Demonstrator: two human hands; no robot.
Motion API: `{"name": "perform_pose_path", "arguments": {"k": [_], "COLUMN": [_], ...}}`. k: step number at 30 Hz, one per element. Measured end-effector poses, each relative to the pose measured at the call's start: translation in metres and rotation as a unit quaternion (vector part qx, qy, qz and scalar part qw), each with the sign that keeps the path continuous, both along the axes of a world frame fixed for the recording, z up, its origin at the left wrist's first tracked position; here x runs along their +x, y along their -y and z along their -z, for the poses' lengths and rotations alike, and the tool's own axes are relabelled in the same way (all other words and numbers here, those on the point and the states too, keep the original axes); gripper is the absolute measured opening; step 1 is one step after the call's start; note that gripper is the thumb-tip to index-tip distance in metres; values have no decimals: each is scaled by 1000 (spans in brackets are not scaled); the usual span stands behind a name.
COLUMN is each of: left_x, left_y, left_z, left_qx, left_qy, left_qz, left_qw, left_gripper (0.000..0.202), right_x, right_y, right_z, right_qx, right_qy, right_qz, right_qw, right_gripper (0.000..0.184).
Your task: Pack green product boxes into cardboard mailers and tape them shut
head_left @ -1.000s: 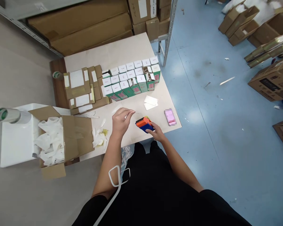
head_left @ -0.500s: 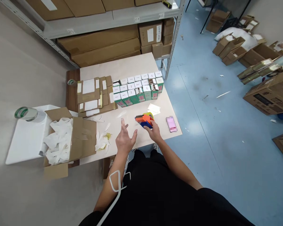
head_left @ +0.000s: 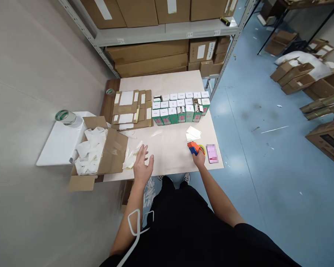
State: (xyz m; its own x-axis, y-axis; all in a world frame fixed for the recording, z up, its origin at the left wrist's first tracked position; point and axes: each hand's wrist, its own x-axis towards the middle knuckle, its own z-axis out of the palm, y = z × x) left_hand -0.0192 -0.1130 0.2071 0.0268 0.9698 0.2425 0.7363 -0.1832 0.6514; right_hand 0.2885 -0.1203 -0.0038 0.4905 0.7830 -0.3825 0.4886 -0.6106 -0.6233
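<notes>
My right hand (head_left: 199, 160) grips an orange and blue tape dispenser (head_left: 194, 147) with a yellow roll, resting on the pale table (head_left: 169, 148) near its front right edge. My left hand (head_left: 143, 165) hovers open, fingers spread, over the table's front edge beside scraps of white paper (head_left: 132, 157). A pink object (head_left: 212, 154) lies just right of the dispenser. Rows of small green boxes with white tops (head_left: 180, 106) stand further back, with white cards (head_left: 193, 132) in front of them.
Flattened cardboard pieces (head_left: 130, 109) lie at the table's left. An open carton of crumpled white paper (head_left: 96, 152) sits on a white board (head_left: 58, 142) with a tape roll (head_left: 65, 116). Shelving with big cartons (head_left: 156, 55) stands behind. Cartons litter the blue floor (head_left: 267, 148) right.
My right hand has carried the tape dispenser rightward to beside the pink object. My left hand has drawn back from the table's middle to its front edge and opened. The view has pulled back.
</notes>
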Motion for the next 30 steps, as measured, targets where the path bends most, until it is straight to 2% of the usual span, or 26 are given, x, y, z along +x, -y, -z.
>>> {"name": "perform_pose_path", "arguments": {"k": [3,6,11,16,20,26,30], "left_x": [-3,-8,-16,-20,-23,-41,-65], "left_y": [5,6,-1,-10,-15,-11,-6], "left_z": [2,1,2,8,12,11,18], "left_qx": [-28,-45,-61,-76,-84,-82,-72], "left_qy": [3,11,30,38,29,25,55], "left_qz": [18,20,9,24,42,26,-19], "left_qw": [999,999,998,996,995,996,996], "left_gripper": [56,56,55,54,54,52,50], "right_x": [-1,-5,-7,-8,-13,-17,-27], "right_y": [1,4,11,18,16,15,8], "right_z": [18,28,30,30,35,39,31], "right_qx": [-68,-100,-137,-170,-171,-189,-92], "right_qy": [26,52,75,94,134,152,146], "right_qz": [-37,-75,-97,-132,-144,-149,-165], "right_qw": [997,991,983,972,965,959,971], "right_gripper": [34,37,51,52,53,35,37]}}
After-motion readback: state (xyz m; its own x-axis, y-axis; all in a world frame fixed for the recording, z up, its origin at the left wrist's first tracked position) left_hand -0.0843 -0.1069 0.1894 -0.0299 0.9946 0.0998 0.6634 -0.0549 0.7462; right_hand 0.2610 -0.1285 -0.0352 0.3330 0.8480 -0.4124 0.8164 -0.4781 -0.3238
